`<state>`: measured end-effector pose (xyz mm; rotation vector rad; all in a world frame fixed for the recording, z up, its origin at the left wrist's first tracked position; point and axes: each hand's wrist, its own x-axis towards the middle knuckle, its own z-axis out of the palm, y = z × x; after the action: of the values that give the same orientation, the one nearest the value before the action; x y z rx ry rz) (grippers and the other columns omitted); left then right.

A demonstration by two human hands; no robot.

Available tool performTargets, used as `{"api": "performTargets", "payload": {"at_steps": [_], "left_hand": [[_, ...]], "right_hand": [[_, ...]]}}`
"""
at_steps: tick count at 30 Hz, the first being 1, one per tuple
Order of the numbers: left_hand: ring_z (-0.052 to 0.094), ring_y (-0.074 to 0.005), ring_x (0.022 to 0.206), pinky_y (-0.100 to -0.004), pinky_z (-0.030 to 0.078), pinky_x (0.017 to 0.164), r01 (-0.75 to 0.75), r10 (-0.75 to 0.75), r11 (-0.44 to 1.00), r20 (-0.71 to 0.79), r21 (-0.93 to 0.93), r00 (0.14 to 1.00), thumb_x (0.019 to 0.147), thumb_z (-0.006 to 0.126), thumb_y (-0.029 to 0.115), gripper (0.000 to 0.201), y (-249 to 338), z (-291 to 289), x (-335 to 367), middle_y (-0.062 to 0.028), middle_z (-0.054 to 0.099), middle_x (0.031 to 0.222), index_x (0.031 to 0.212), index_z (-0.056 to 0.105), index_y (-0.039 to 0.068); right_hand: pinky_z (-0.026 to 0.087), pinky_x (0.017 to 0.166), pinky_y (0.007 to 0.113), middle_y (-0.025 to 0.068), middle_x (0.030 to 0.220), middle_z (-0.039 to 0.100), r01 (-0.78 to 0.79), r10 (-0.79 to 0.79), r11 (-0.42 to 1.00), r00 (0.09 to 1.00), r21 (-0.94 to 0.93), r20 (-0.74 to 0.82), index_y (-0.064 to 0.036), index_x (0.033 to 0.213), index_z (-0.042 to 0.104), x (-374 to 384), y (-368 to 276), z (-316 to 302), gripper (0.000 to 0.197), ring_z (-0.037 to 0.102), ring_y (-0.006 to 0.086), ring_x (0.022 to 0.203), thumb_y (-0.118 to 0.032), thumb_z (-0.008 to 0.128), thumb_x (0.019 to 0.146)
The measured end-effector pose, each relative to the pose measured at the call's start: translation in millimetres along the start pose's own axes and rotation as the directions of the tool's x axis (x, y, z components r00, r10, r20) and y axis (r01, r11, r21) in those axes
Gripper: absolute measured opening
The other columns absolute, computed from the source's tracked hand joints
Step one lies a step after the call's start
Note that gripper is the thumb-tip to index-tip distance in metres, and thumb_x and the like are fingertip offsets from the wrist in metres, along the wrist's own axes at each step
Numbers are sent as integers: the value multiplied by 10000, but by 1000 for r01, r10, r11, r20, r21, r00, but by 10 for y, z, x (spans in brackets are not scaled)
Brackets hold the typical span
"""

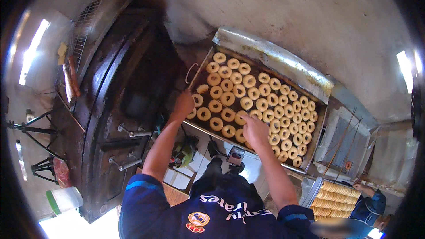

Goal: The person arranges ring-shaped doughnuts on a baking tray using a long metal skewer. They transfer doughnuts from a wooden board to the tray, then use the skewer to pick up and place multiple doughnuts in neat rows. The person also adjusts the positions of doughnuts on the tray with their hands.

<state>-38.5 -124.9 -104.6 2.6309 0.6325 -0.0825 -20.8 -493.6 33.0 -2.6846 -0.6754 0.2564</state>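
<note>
Many pale golden ring doughnuts (264,90) lie in loose rows in a wide rectangular fryer (322,138) of dark oil. My left hand (185,103) is closed over the fryer's left edge, beside the doughnuts at that end. Near it, one doughnut (202,89) looks tilted, unlike the flat ones around it. My right hand (256,132) is over the front middle of the fryer, fingers curled and the index finger reaching forward above the rings. What either hand grips, if anything, is too thin or hidden to make out.
A dark metal oven (116,119) with bar handles stands close on my left. A sloping metal guard (274,62) lines the fryer's back. At right, thin rods (344,144) lean over a rack tray (340,133). Another person's hand (365,189) is beside a tray of stacked doughnuts (334,199).
</note>
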Motion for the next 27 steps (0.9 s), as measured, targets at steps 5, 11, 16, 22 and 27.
{"api": "performTargets", "payload": {"at_steps": [5,11,16,22,27], "left_hand": [[717,-536,1122,-631,579,970,-14,13,999,-16,-30,1000,1016,559,86,285,-55,-107,-380,-327,727,1218,1257,633,-49],[698,-548,1115,-607,564,984,13,-29,995,-149,-103,988,1008,584,70,266,-91,-475,-1221,-328,707,1242,1250,618,-36],[692,-537,1094,-590,538,926,10,-78,969,-268,-247,960,1024,570,58,249,-91,-525,-2185,-313,717,1185,1263,600,-4],[698,-483,1035,-548,527,867,132,-300,908,-396,-398,868,1104,520,81,168,152,-389,-3635,-270,719,1097,1226,603,1],[549,-150,710,-343,470,627,191,-659,590,-332,-784,675,1160,525,195,170,137,252,-4870,-42,605,915,1193,620,58]], "right_hand": [[639,771,484,135,1112,787,64,-63,998,998,-24,20,-154,1236,814,-191,171,166,351,785,358,899,-103,698,908],[626,782,496,119,1084,770,123,-123,992,992,13,0,-185,1262,815,-465,-49,-54,384,774,349,907,-95,685,913],[615,774,537,152,1067,760,213,-213,976,977,-45,0,-175,1219,817,-380,186,418,319,774,402,911,-94,651,959],[623,750,525,160,1059,781,186,-182,980,981,70,-59,-191,1308,788,-1164,224,-37,369,773,392,885,-138,718,950],[612,791,523,164,1093,795,117,14,902,954,416,-298,-155,1260,767,-1817,686,1219,258,767,402,916,-163,675,1020]]}}
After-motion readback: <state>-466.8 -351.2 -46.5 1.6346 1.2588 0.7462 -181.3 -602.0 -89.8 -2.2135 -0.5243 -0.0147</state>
